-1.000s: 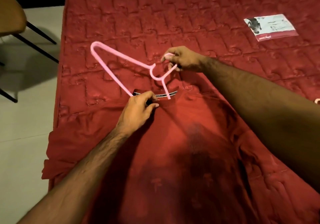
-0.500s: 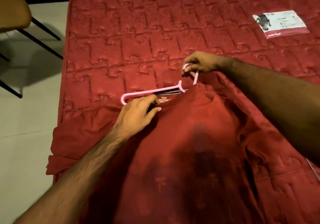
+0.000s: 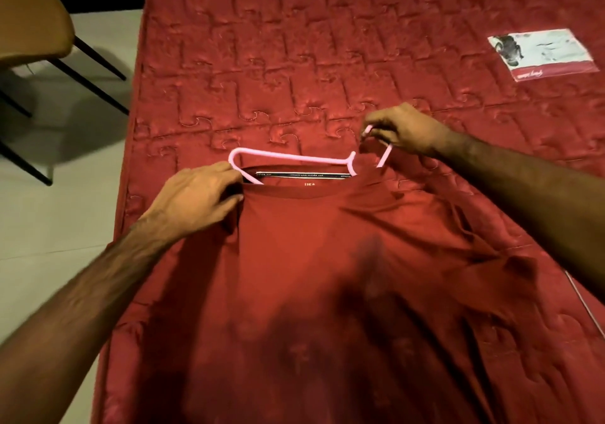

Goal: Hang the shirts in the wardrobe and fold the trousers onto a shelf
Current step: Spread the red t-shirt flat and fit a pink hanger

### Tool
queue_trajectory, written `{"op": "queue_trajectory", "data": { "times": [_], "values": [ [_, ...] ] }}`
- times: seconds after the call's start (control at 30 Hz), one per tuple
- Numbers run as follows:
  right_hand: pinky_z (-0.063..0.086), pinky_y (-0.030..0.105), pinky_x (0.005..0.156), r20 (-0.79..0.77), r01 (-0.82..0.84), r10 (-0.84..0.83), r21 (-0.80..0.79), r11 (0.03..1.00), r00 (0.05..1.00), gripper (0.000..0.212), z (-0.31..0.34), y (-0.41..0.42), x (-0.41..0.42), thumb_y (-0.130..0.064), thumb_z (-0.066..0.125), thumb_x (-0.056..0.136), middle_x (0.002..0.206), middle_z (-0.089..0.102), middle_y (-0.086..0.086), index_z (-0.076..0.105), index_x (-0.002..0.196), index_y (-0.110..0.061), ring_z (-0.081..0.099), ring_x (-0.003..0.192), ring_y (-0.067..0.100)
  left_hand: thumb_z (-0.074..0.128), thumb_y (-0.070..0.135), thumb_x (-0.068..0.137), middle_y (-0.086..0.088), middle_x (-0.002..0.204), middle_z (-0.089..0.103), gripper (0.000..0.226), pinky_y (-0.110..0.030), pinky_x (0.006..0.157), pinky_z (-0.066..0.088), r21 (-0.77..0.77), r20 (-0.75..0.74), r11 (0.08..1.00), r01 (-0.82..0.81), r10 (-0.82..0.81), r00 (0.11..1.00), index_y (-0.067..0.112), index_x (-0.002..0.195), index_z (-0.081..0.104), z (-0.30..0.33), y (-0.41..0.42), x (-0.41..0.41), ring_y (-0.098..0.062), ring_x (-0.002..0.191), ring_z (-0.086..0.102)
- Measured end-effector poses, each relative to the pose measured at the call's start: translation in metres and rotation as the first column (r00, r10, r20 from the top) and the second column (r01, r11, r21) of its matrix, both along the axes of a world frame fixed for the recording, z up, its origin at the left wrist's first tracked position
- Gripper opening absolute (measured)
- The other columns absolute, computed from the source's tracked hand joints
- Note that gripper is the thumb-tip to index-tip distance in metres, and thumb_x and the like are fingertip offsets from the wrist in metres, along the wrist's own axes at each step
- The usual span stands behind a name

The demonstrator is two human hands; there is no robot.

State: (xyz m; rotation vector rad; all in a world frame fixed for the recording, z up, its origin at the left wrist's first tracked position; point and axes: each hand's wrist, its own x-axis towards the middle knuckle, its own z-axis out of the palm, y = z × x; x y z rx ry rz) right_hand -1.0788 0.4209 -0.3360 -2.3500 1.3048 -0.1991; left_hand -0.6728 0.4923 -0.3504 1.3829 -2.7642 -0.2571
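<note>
**Pink hanger half-fed through the neck of the red shirt**

The red shirt (image 3: 327, 260) lies flat on the quilted red mattress (image 3: 294, 63), collar toward the far end of the mattress and hem toward the person, so its long axis runs away from the viewer. The pink hanger (image 3: 294, 159) sits at the collar, with its long bar lying crosswise to that axis. Its left shoulder end pokes out above the neckline, while the right side disappears under the cloth beside the collar.

The left hand (image 3: 199, 194) pinches the left edge of the neck opening between thumb and curled fingers, just beside the hanger's exposed corner. The right hand (image 3: 402, 128), beyond the collar on its right, has its fingers closed around the hanger's hook end. Exactly how the hook lies under that grip is hard to make out.

The shirt looks like thin, limp jersey: light, apt to bunch and drag, and stretchy at the neck, so it is best taken at the ribbed collar band or the shoulder seams rather than the body. The hanger appears to be slim rigid plastic, light and a little springy. The hook or the centre junction is the sound place to hold it, and forcing the exposed arm through could overstretch the collar.

A printed packet (image 3: 540, 53) lies far right of the collar, and a chair (image 3: 29, 14) stands on the floor to the mattress's left.
</note>
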Motion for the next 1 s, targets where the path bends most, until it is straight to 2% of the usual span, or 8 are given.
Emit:
{"op": "queue_trajectory", "data": {
  "times": [0.13,0.27,0.33,0.57,0.77,0.87,0.93,1.0],
  "values": [
    [0.033,-0.001,0.07,-0.074,-0.128,0.127,-0.007,0.992,0.989,0.017,0.01,-0.004,0.002,0.012,0.058,0.086,0.092,0.071,0.005,0.069,0.096,0.003,0.053,0.08,-0.005,0.04,0.051,0.093,0.0,0.1,0.061,0.043,-0.042,0.076,0.054,0.052,-0.031,0.993,0.107,-0.106,0.994,0.02,0.109,0.064,0.006,-0.006,0.003,-0.027,0.094,0.063],
    [0.037,0.024,0.07,-0.155,-0.146,0.137,-0.048,0.988,0.978,0.029,0.022,-0.008,0.011,0.012,0.053,0.084,0.098,0.074,0.013,0.07,0.102,-0.002,0.069,0.084,0.028,0.034,0.057,0.094,0.005,0.091,0.067,0.044,-0.036,0.067,0.046,-0.037,-0.008,0.989,0.14,-0.14,0.99,0.026,0.096,0.065,0.016,-0.014,0.007,-0.025,0.078,0.062],
    [0.042,0.032,0.071,-0.205,-0.193,0.175,-0.068,0.979,0.963,0.028,0.03,-0.007,0.012,0.007,0.051,0.085,0.099,0.073,0.015,0.069,0.104,-0.003,0.069,0.086,0.035,0.033,0.056,0.094,0.006,0.09,0.068,0.043,-0.035,0.065,0.043,-0.071,-0.002,0.989,0.131,-0.132,0.991,0.026,0.094,0.065,0.015,-0.014,0.01,-0.026,0.075,0.061],
    [0.043,0.036,0.068,-0.37,-0.346,0.322,0.002,0.938,0.872,0.026,0.043,-0.009,0.02,0.003,0.058,0.083,0.098,0.071,0.014,0.066,0.106,-0.009,0.068,0.085,0.035,0.064,0.039,0.091,0.0,0.074,0.068,0.033,-0.029,0.067,0.046,-0.069,-0.416,0.997,0.033,-0.059,0.908,0.01,0.079,0.075,0.007,0.003,0.016,-0.02,0.068,0.059],
    [0.034,0.032,0.065,-0.53,-0.469,0.45,0.108,0.877,0.719,0.019,0.04,-0.013,0.076,-0.013,0.058,0.087,0.098,0.066,0.009,0.063,0.103,-0.021,0.063,0.088,0.03,0.053,0.041,0.1,-0.001,0.077,0.05,0.035,-0.041,0.07,0.041,-0.161,-0.27,0.975,0.154,-0.194,0.943,0.012,0.082,0.058,0.02,-0.01,-0.008,-0.023,0.073,0.045],
    [0.038,0.033,0.067,-0.394,-0.357,0.35,0.059,0.932,0.85,0.013,0.022,-0.026,0.101,-0.016,0.065,0.088,0.096,0.071,0.01,0.068,0.1,-0.012,0.066,0.091,0.03,0.056,0.041,0.096,-0.001,0.089,0.05,0.028,-0.044,0.077,0.045,-0.05,-0.313,0.988,0.149,-0.157,0.937,0.014,0.093,0.059,0.015,-0.018,-0.034,-0.022,0.082,0.049],
    [0.046,0.038,0.073,-0.379,-0.191,0.196,0.049,0.98,0.904,0.024,0.01,-0.039,0.105,-0.025,0.073,0.086,0.099,0.071,0.016,0.068,0.101,-0.006,0.066,0.095,0.036,0.066,0.034,0.093,-0.001,0.106,0.049,0.026,-0.04,0.088,0.048,0.069,-0.386,0.989,0.134,-0.098,0.917,0.013,0.107,0.058,0.005,-0.015,-0.05,-0.017,0.098,0.05],
    [0.048,0.037,0.077,-0.38,0.052,-0.014,0.088,0.995,0.925,0.04,-0.003,-0.049,0.1,-0.033,0.08,0.08,0.106,0.069,0.021,0.067,0.103,-0.003,0.065,0.1,0.037,0.074,0.018,0.087,-0.002,0.126,0.046,0.041,-0.033,0.101,0.046,0.15,-0.509,0.985,0.08,0.008,0.861,0.012,0.123,0.055,-0.005,-0.01,-0.057,-0.013,0.118,0.047]
  ]
}}
